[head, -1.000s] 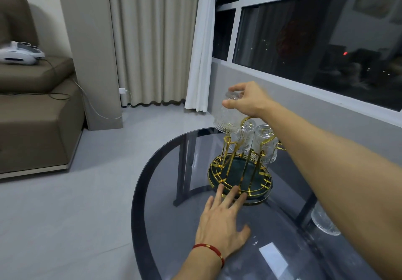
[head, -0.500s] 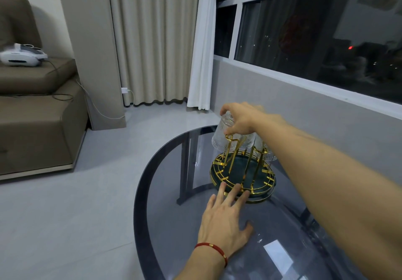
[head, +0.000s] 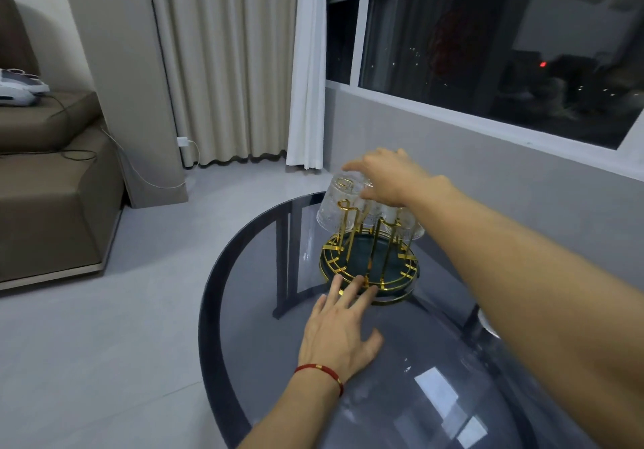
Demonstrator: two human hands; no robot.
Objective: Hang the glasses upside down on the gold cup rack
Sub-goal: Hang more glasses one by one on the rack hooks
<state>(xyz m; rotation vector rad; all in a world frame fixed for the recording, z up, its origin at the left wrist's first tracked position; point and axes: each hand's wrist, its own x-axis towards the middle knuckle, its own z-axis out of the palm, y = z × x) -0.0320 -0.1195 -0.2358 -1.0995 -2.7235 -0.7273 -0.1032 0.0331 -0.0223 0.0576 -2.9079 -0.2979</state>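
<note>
A gold wire cup rack (head: 400,288) with a dark green tray base stands on the smoked-glass round table (head: 400,372). A clear textured glass (head: 334,208) sits upside down over the rack's left peg, slightly tilted. My right hand (head: 386,178) grips its upturned bottom from above. Behind my right hand, at least one more upturned glass (head: 410,228) hangs on the rack's right-hand pegs. My left hand (head: 339,330) lies flat on the table with fingers spread, its fingertips touching the rack's front rim.
Another clear glass (head: 488,325) stands on the table to the right, mostly hidden by my right forearm. A grey wall and a window ledge run close behind the table. A brown sofa (head: 52,187) stands at the left across open floor.
My right hand has come down with the upside-down glass, from above the rack onto the left peg. My left hand has stayed flat at the rack's base.
</note>
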